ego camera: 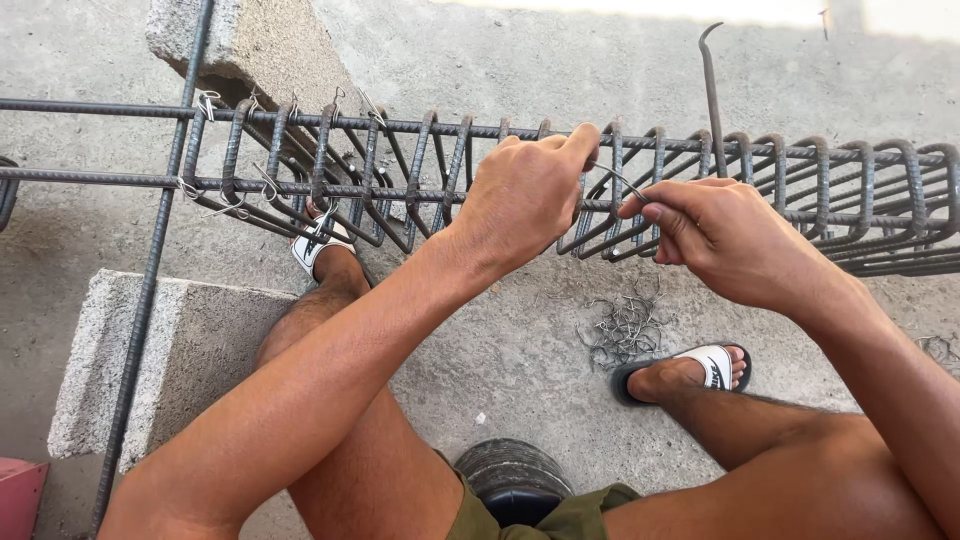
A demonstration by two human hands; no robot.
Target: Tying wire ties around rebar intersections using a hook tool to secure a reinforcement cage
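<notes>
A rebar cage (420, 170) of long bars and several square stirrups runs across the view above the concrete floor. My left hand (525, 195) grips a long bar and a stirrup near the cage's middle. Just to its right, my right hand (725, 235) pinches a thin piece of tie wire (622, 180) at the same joint. A steel hook tool (711, 95) stands upright behind my right hand, leaning on the cage. Several wire ties (208, 100) are twisted onto the joints at the left.
A pile of bent tie wires (625, 325) lies on the floor between my sandalled feet. One concrete block (180, 350) sits at lower left, another (250, 45) at top left. A loose rebar (150, 270) runs diagonally on the left. I sit on a dark round seat (510, 475).
</notes>
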